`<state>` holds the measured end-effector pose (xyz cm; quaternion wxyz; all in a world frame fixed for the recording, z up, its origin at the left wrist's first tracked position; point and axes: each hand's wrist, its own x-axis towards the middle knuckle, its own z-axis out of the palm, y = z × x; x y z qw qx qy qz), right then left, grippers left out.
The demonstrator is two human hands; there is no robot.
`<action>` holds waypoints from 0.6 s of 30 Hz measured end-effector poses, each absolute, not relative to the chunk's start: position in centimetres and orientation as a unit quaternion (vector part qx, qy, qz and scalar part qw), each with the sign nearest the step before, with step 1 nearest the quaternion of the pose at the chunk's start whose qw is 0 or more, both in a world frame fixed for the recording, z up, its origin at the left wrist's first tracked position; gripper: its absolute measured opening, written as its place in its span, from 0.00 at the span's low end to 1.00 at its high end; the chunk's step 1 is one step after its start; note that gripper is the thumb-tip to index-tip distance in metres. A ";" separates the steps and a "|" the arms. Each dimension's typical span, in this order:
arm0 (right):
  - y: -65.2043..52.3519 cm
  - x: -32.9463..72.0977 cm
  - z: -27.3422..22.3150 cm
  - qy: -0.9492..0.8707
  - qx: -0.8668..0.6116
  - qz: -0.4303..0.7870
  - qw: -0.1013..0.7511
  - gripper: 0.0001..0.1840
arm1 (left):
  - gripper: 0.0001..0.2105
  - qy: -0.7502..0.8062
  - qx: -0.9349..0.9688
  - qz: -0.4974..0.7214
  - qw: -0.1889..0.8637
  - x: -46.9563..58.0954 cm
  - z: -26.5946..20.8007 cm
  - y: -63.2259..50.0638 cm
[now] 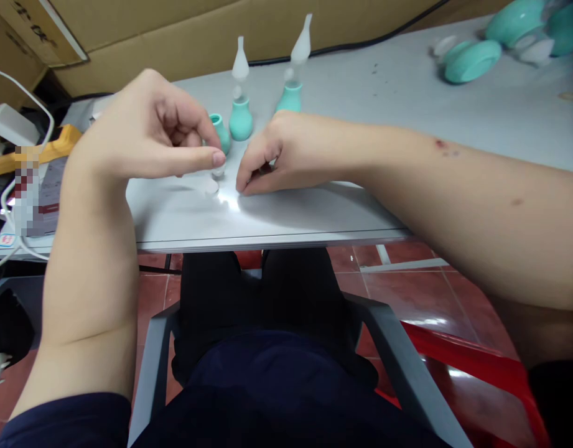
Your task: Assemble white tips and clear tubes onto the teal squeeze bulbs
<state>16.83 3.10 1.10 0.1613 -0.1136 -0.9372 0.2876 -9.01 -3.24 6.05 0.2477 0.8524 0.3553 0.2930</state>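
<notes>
Grey table (389, 93): glossy surface, cardboard (174, 31) along its far edge, red tiled floor (407, 292) below. Left hand (162, 134) above table's left half, fingers curled; grip cannot be determined. Right hand (279, 152) at table's middle, fingers bent; grip likewise undetermined. Turquoise pot (225, 140) stands on table's left half.

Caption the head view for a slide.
Left hand by an open teal pot, right hand low over a grey tabletop.
</notes>
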 end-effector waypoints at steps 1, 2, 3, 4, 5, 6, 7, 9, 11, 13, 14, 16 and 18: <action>3.2 16.9 1.1 -0.941 -0.111 0.275 0.161 0.10 | 0.12 0.341 0.848 0.333 0.233 -8.9 5.9 -3.1; 3.3 16.9 1.1 -0.944 -0.109 0.266 0.163 0.09 | 0.15 0.328 0.842 0.374 0.210 -8.8 5.7 -2.9; 3.3 17.0 1.1 -0.945 -0.106 0.261 0.166 0.09 | 0.17 0.319 0.833 0.414 0.179 -8.9 5.5 -2.5; 3.4 17.1 1.2 -0.946 -0.102 0.257 0.170 0.07 | 0.20 0.313 0.826 0.448 0.143 -9.0 5.4 -2.0; 3.4 17.3 1.4 -0.946 -0.099 0.256 0.175 0.06 | 0.21 0.308 0.819 0.472 0.107 -9.2 5.2 -1.4; 3.4 17.5 1.6 -0.945 -0.091 0.256 0.180 0.04 | 0.22 0.308 0.812 0.490 0.079 -9.5 5.1 -0.8; 3.4 17.7 1.8 -0.945 -0.084 0.254 0.189 0.03 | 0.23 0.313 0.809 0.493 0.064 -9.8 5.0 -0.3; 3.5 18.1 2.2 -0.939 -0.073 0.247 0.229 0.05 | 0.27 0.356 0.798 0.481 0.069 -10.3 5.1 0.7; 3.7 18.5 2.6 -0.925 -0.075 0.235 0.288 0.08 | 0.32 0.421 0.790 0.435 0.098 -10.5 5.4 1.6; 4.0 18.7 2.8 -0.906 -0.088 0.227 0.346 0.09 | 0.36 0.470 0.788 0.380 0.117 -10.5 5.8 2.8; 4.1 18.7 2.9 -0.897 -0.095 0.225 0.368 0.10 | 0.38 0.484 0.789 0.358 0.123 -10.4 6.1 3.5; 4.4 18.7 2.9 -0.881 -0.105 0.222 0.404 0.10 | 0.41 0.499 0.792 0.322 0.142 -10.0 6.6 5.3; 4.7 18.5 2.8 -0.867 -0.109 0.218 0.435 0.10 | 0.47 0.503 0.811 0.238 0.181 -9.6 7.1 7.1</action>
